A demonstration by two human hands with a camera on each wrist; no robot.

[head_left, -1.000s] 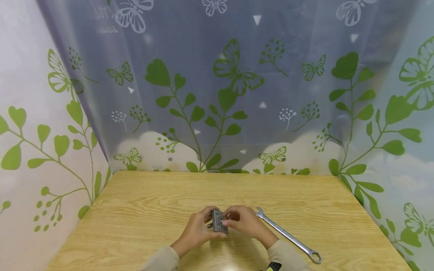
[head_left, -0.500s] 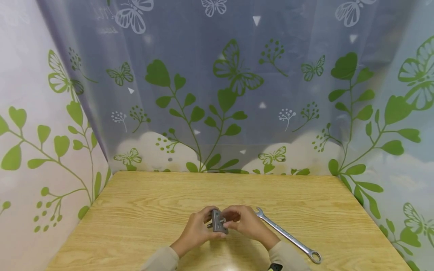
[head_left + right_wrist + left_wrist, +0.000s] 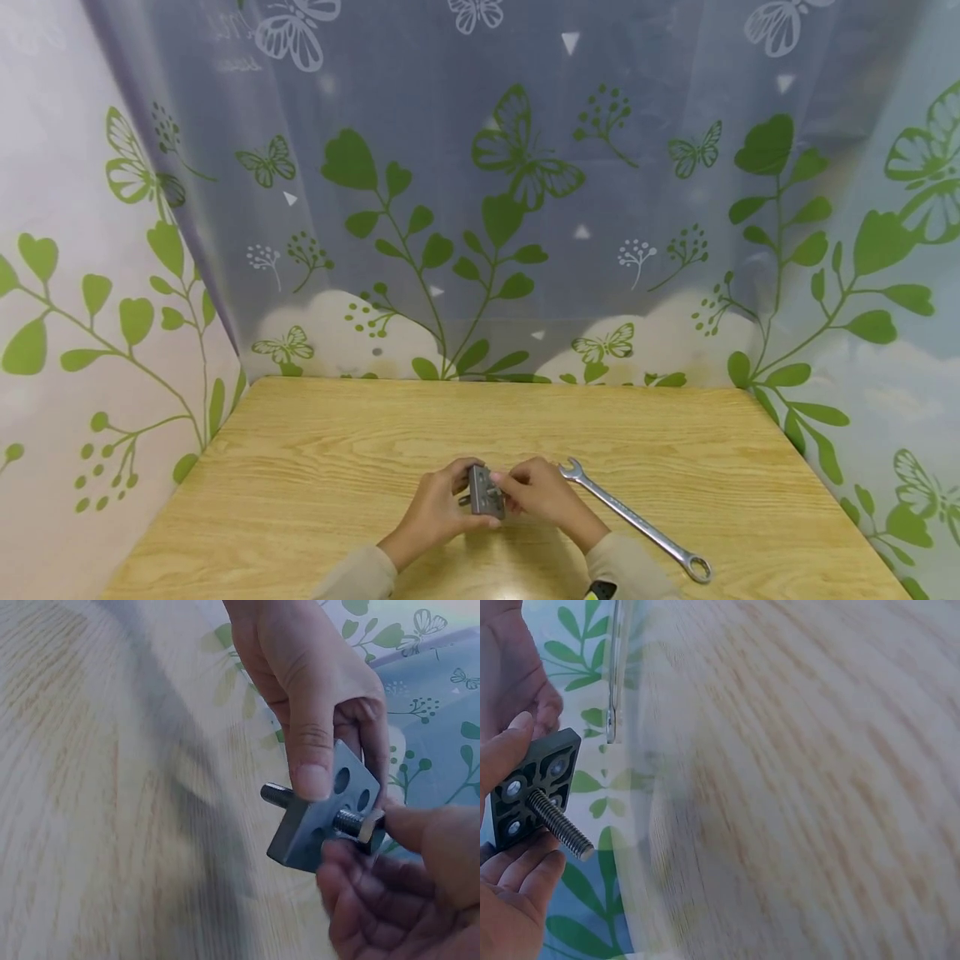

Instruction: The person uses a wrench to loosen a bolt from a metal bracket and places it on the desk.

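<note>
My left hand (image 3: pixel 442 504) holds a small grey square plate (image 3: pixel 477 492) by its opposite edges, thumb on one side and fingers on the other. The plate (image 3: pixel 294 836) has several round holes, and its ribbed underside shows in the left wrist view. Through its middle runs a hex-head bolt (image 3: pixel 348 822), whose threaded end (image 3: pixel 568 831) sticks out on the far side. Between head and plate some thread is exposed. My right hand (image 3: pixel 543 493) pinches the bolt head, the thumb (image 3: pixel 409 825) lying against it and the other fingers curled underneath.
A combination wrench (image 3: pixel 633 518) lies slantwise on the wooden table (image 3: pixel 360 433), just right of my right hand. Behind and beside the table hang curtains (image 3: pixel 420 183) printed with leaves and butterflies.
My right thumb and fingers have shifted round the bolt head, the thumb now higher. My left hand and the plate stay nearly in place. The wrench lies still.
</note>
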